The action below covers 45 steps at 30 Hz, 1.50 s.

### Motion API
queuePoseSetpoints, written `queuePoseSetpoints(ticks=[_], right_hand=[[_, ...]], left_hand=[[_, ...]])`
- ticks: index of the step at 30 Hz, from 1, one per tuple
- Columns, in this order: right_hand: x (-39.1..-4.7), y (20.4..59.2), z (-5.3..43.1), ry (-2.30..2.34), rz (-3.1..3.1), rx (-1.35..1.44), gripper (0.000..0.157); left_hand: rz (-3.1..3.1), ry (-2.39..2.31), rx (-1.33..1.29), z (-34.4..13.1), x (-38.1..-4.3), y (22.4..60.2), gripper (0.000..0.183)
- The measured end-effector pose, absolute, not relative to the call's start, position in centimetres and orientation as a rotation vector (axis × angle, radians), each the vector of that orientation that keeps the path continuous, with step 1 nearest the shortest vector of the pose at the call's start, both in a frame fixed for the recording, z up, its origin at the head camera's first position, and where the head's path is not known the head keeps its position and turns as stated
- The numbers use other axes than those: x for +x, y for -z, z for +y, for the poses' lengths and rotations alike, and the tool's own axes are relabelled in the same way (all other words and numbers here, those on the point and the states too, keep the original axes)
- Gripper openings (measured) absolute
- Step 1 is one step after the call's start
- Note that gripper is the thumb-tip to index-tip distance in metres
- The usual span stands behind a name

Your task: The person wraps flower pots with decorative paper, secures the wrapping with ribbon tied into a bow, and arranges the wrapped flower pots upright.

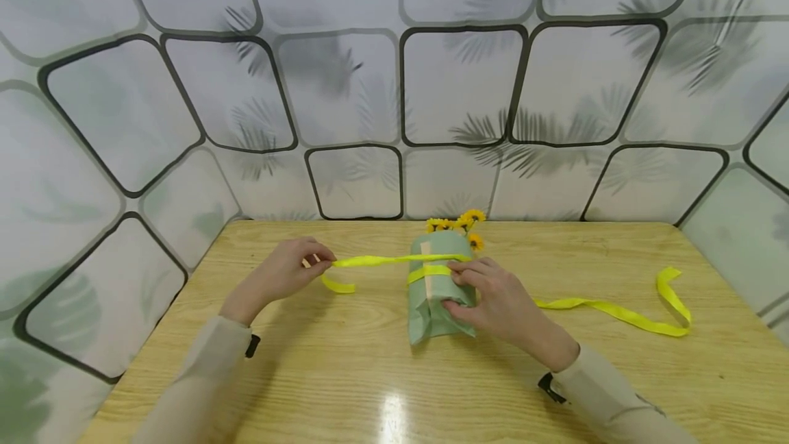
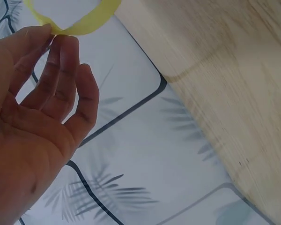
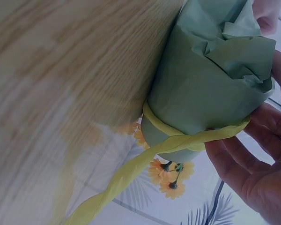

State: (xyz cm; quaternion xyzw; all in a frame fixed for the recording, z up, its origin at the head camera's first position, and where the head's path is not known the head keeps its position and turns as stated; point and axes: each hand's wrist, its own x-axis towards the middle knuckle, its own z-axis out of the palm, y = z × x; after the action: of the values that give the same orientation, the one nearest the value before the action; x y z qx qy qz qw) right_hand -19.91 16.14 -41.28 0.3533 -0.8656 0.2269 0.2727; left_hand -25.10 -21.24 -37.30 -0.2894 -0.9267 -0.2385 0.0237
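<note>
A bundle wrapped in pale green paper (image 1: 456,286) lies on the table, its folded end towards me. Yellow-orange flowers (image 1: 472,216) poke out beyond its far end. Yellow ribbon (image 1: 382,260) goes round the bundle and stretches left to my left hand (image 1: 286,271). Thumb and fingertips of that hand pinch the ribbon, as the left wrist view shows, and a short tail hangs below. My right hand (image 1: 493,297) grips the bundle's right side, fingers over the top by the ribbon and thumb lower down. In the right wrist view the ribbon (image 3: 178,142) crosses the green paper at its fingertips.
The ribbon's other long end (image 1: 616,310) trails in a curl over the right side of the wooden table (image 1: 370,389). A light patterned backdrop (image 1: 345,101) stands behind the table and along its sides.
</note>
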Motion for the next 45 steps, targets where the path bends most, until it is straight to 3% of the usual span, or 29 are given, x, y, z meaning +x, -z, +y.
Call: queuePoseSetpoints(ticks=[8, 25, 45], right_hand=[[-20.0, 41.3, 16.2, -0.614, -2.318, 0.960, 0.030], [-20.1, 41.1, 16.1, -0.602, -2.311, 0.967, 0.031], [-20.2, 41.4, 16.3, -0.569, -2.265, 0.950, 0.033]], left_hand=[[-2.869, 0.760, -0.872, -19.6, -25.3, 37.4, 0.015], [-2.610, 0.917, -1.185, -8.4, -25.5, 38.0, 0.031], [-2.572, 0.875, -1.224, -8.5, -25.0, 38.7, 0.012]])
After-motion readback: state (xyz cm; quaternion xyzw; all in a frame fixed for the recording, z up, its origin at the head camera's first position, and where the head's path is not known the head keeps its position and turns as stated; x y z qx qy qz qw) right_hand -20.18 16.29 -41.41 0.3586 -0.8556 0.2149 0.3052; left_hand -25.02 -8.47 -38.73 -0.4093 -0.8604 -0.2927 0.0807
